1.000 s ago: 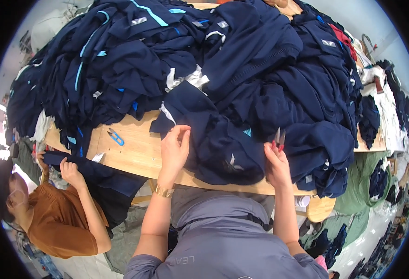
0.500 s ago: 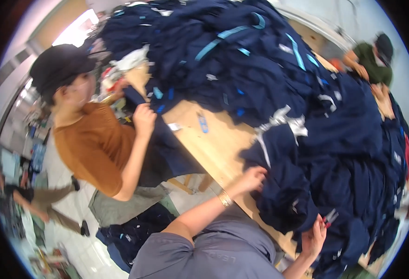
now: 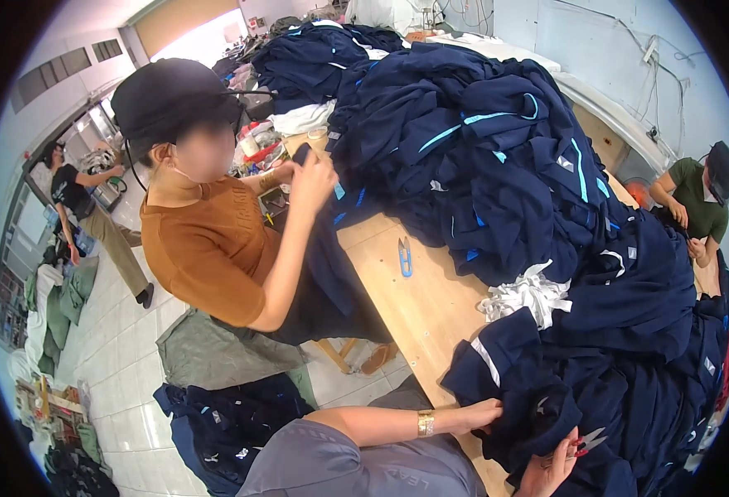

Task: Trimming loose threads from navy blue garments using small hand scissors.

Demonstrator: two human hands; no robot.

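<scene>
A dark navy garment [image 3: 538, 389] with a white strip lies before me at the near edge of the wooden table. My left hand [image 3: 482, 413], a gold-coloured band at the wrist, has its fingers closed on the garment's near edge. Small red-handled thread snips [image 3: 590, 441] are in my right hand [image 3: 552, 466], their blades pointing to the right, away from the cloth under my left hand. The fingers of my right hand also rest close against the garment's fold; whether they grip it too I cannot tell.
A big heap of navy garments [image 3: 464, 149] covers most of the table [image 3: 397, 306]. Blue snips [image 3: 405, 258] and a bunch of white strips [image 3: 530, 296] lie on it. A co-worker in brown [image 3: 207, 248] handles cloth at left; another person [image 3: 704, 199] works at far right. More garments [image 3: 223, 422] are piled below.
My view has swung, so the scene sits lower and further right. My left hand has moved in onto the garment's edge. The snips stay in my right hand. The co-worker at left has raised both hands together.
</scene>
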